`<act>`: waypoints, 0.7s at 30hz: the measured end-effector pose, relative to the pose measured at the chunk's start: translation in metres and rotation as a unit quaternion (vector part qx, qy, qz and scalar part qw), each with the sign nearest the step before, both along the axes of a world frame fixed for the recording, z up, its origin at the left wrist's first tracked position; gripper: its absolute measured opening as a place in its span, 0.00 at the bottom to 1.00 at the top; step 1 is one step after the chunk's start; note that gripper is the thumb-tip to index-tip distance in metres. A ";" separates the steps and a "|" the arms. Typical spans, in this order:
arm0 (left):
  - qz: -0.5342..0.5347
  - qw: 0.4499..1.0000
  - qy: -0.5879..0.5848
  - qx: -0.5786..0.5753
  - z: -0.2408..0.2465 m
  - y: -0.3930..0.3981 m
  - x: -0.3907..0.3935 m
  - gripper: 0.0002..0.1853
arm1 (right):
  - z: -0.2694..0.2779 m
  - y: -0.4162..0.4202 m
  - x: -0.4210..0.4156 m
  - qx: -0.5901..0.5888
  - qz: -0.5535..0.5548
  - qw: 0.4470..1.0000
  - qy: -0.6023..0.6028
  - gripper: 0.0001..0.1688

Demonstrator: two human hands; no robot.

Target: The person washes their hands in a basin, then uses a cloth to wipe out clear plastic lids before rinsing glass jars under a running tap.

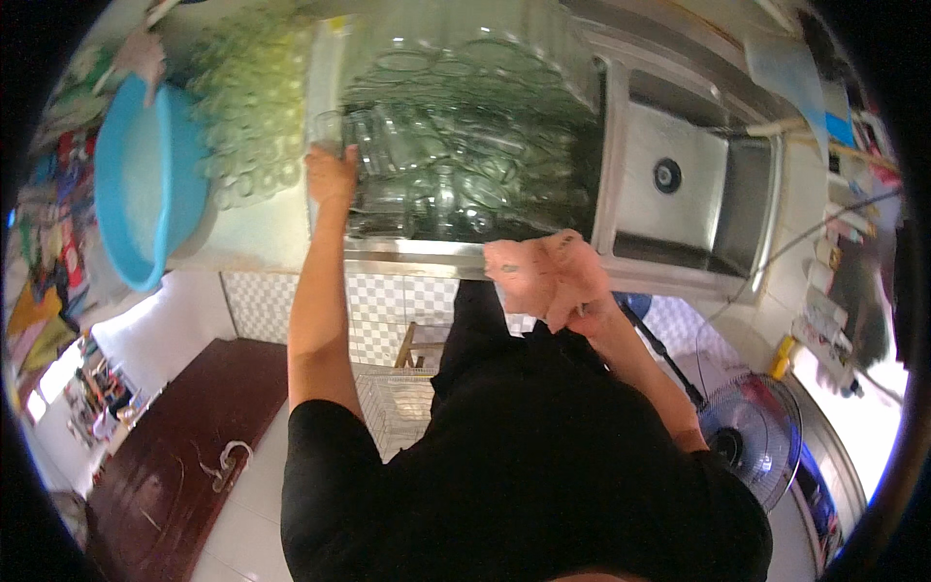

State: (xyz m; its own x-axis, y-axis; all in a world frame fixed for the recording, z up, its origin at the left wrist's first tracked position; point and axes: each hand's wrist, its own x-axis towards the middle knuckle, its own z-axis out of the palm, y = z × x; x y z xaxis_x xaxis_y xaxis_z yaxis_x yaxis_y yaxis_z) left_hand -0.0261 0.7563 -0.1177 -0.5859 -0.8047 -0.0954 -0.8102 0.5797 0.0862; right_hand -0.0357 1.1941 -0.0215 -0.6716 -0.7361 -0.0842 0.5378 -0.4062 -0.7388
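Note:
My left hand (332,173) is at the left rim of the steel sink (407,249), its fingers around the lower part of a clear drinking glass (329,125). Many clear glasses (451,138) are heaped in the left basin, several lying on their sides. A pink cloth (542,273) hangs bunched from my right hand (593,314) in front of the basin's near edge. The cloth hides part of the fingers. Left of the sink, rows of clear glasses (254,145) stand close together on the pale counter (251,231).
A light-blue plastic tub (190,189) stands at the counter's left. The right basin (676,160) has a drain. Below are a wire basket (396,411) and a dark red wooden panel (189,444). A standing fan (749,440) is close at my right, with a cable (814,233) above.

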 end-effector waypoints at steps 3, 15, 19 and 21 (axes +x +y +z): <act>-0.053 0.997 0.005 -0.051 0.018 0.018 0.006 0.46 | 0.003 0.000 -0.002 -0.009 0.049 0.995 -0.083 0.26; -0.496 0.843 0.045 0.206 -0.007 0.278 -0.066 0.30 | 0.012 0.037 -0.014 0.002 -0.020 0.964 -0.263 0.23; -0.523 0.838 -0.041 0.152 -0.026 0.307 -0.079 0.33 | 0.018 0.057 -0.022 -0.010 -0.069 0.976 -0.207 0.20; -0.544 0.827 -0.034 0.140 -0.030 0.308 -0.081 0.32 | 0.010 0.069 -0.025 -0.030 -0.064 0.919 -0.389 0.19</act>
